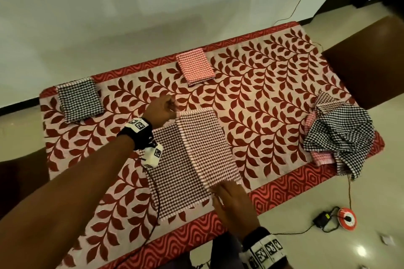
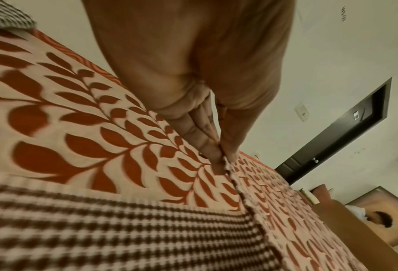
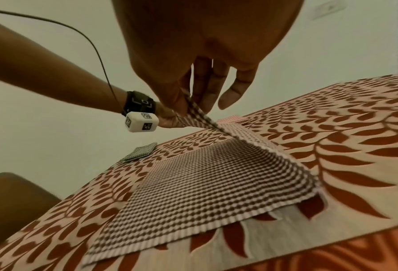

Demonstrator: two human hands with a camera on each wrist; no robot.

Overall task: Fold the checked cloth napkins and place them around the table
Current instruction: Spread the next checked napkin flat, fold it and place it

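Observation:
A brown-and-white checked napkin lies in the middle of the table, and one half is raised over the other as a flap. My left hand pinches the flap's far corner. In the left wrist view, the left hand squeezes the napkin edge between thumb and fingers. My right hand pinches the near corner. The right wrist view shows the right hand holding the napkin up off the lower layer. A folded black-checked napkin and a folded pink-checked napkin lie along the far edge.
A loose pile of unfolded checked napkins sits at the table's right end. The table wears a red leaf-print cloth. A brown chair stands at the right end, another at the left. A cable reel lies on the floor.

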